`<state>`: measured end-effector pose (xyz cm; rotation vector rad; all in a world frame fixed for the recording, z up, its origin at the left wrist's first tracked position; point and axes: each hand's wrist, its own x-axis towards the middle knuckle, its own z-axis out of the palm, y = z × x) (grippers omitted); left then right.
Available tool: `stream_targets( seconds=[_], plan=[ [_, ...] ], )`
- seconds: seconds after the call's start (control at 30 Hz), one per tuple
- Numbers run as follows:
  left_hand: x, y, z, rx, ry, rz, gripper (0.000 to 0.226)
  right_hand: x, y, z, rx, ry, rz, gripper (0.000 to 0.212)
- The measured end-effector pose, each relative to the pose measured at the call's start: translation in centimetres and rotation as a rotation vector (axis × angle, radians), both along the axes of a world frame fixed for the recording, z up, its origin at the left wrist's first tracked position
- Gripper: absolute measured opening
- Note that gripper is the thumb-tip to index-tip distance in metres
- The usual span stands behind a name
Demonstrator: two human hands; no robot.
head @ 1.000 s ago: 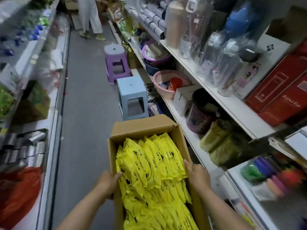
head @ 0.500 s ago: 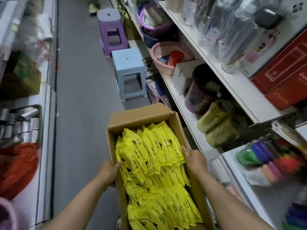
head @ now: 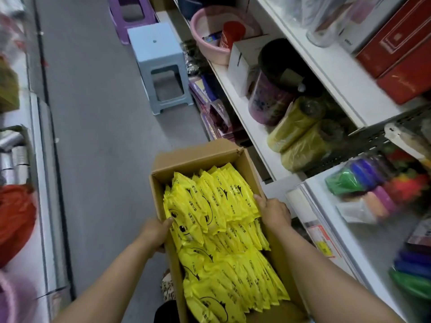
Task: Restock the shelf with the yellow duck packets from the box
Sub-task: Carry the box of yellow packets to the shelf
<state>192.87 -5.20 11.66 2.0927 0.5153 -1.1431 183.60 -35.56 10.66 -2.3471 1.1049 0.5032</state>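
**Head view, shop aisle.** An open cardboard box [head: 196,157] lay between the person's two forearms over the grey floor [head: 98,113], with its long sides running away from the body. The forearms reached forward and roughly parallel, one along each long side.

The left hand [head: 155,231] gripped the left wall about midway along. Its thumb hooked over the rim and touched the nearest packet, and its fingers were hidden outside the cardboard. The right hand [head: 275,212] gripped the right wall opposite, back upward. Its thumb pointed inward against the packet ends, and its fingers curled down the outer face.

The yellow duck packets [head: 217,206] all sat inside the box, packed on edge in overlapping rows, one batch far and one near.

A white shelf [head: 242,108] ran along the right, just beside the box. It carried a pink basin [head: 205,38] and rolls of yellow-green bags [head: 298,127]. A blue stool [head: 158,57] stood on the floor beyond the box, and a purple stool [head: 133,15] behind it.
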Motion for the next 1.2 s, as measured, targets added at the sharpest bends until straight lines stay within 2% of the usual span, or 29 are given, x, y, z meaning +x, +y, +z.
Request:
stream_targets(
  seconds=[0.27, 0.43, 0.57, 0.77, 0.97, 1.2],
  plan=[
    [0.9, -0.1, -0.7, 0.059, 0.016, -0.011, 0.05, 0.6, -0.5, -0.8, 0.082, 0.021, -0.053, 0.063],
    [0.3, 0.4, -1.0, 0.118, -0.029, -0.051, 0.063, -1.4, -0.1, -0.2, 0.143, -0.062, -0.039, 0.057],
    [-0.6, 0.2, 0.5, 0.128, -0.066, -0.06, 0.058, -3.3, 0.5, -0.1, 0.201, -0.156, -0.07, 0.053],
    [-4.5, 1.2, 1.4, -0.042, -0.011, 0.066, 0.048, -6.7, 1.1, -0.4, 0.277, -0.229, -0.14, 0.053],
    [-6.5, 1.4, -1.0, 0.04, -0.006, -0.081, 0.06, -9.3, 1.8, -0.4, 0.181, -0.124, -0.137, 0.048],
    [-7.3, 1.5, -3.2, 0.091, -0.054, -0.128, 0.043, -9.3, 1.5, 0.0, -0.06, -0.062, -0.068, 0.054]
  ],
)
